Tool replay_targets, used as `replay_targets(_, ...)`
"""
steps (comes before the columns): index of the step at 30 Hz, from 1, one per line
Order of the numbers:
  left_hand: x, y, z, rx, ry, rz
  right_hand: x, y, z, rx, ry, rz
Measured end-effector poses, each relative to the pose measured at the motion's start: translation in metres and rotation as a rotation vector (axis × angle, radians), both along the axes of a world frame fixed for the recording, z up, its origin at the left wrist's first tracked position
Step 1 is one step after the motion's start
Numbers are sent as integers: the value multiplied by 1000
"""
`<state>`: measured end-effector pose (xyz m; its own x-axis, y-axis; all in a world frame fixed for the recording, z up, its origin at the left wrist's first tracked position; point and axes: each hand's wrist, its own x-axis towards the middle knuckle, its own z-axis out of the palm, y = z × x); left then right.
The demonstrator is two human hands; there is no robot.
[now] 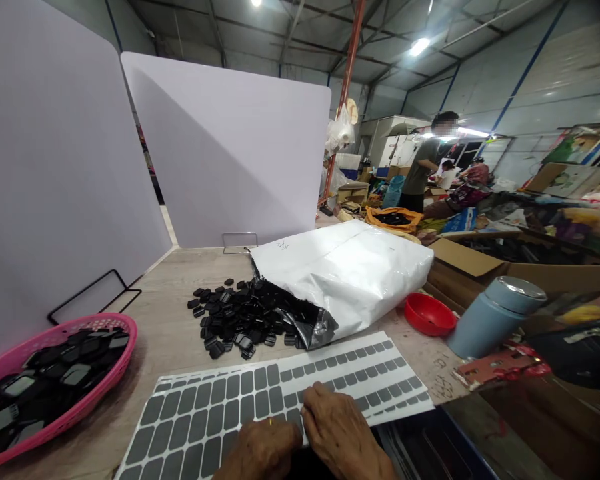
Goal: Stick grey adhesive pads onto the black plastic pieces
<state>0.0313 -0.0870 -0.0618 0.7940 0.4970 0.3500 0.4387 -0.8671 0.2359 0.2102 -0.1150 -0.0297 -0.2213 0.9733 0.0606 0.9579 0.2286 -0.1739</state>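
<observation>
A white sheet of grey rounded-rectangle stickers (195, 423) lies along the near edge of the table, with more sheets under it. Over its near edge my left hand (263, 447) is closed, fingers curled and pointing right. My right hand (343, 433) touches the sheet just beside it, its fingers bent and pressed together. Whatever the fingertips of either hand hold is hidden. Beyond the sheet, a heap of small black plastic pieces (235, 313) spills from the torn mouth of a white plastic bag (350, 267).
At left stands a pink basket (125, 347) of black pieces with grey faces. White partition panels (230, 147) border the table. To the right are a red bowl (430, 315), a blue flask (495, 317) and a cardboard box (460, 257). A person (423, 167) stands farther back.
</observation>
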Motion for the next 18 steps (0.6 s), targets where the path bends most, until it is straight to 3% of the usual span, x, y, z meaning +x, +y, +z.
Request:
replay_targets(7, 0, 4, -2, -73, -63, -37, 0, 5, -5, -5, 62, 4)
replay_targets(13, 9, 4, -6, -53, -89, -21, 14, 19, 6, -130, 575, -73)
replay_targets(16, 3, 10, 4, 12, -185, -29, 29, 22, 9, -132, 758, -80)
replay_targets(18, -18, 20, 21, 138, -300, 63, 39, 21, 9, -116, 803, -98)
